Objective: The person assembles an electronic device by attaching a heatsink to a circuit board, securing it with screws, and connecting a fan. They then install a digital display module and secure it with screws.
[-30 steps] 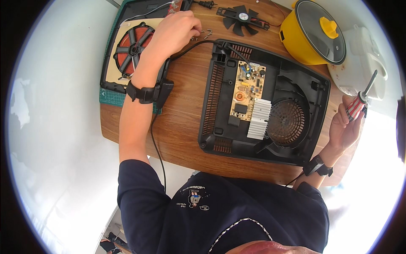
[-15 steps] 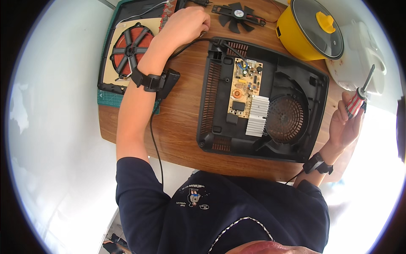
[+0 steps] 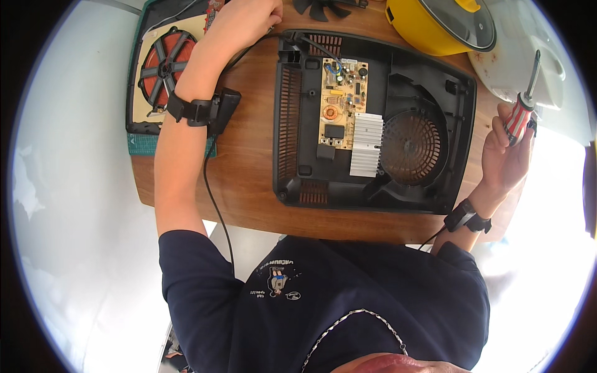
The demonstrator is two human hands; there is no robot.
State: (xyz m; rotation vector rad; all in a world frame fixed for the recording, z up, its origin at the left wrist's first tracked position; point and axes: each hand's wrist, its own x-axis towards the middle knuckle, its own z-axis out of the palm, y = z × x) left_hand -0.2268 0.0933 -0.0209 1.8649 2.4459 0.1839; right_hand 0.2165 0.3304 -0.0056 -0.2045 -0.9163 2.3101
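Opened black cooker housing [image 3: 373, 118] lying flat mid-table for access, left hand [image 3: 245, 22] reaching beyond its far-left corner, grip indiscernible, right hand [image 3: 507, 155] clamped round red-striped screwdriver [image 3: 522, 109] right of housing, held ready

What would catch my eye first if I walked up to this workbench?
The opened black appliance housing in the middle of the wooden table, its circuit board, silver heat sink and round fan grille laid bare. At the right edge the right hand grips a red-and-white screwdriver, while the left hand reaches to the table's far side beside a red coil plate.
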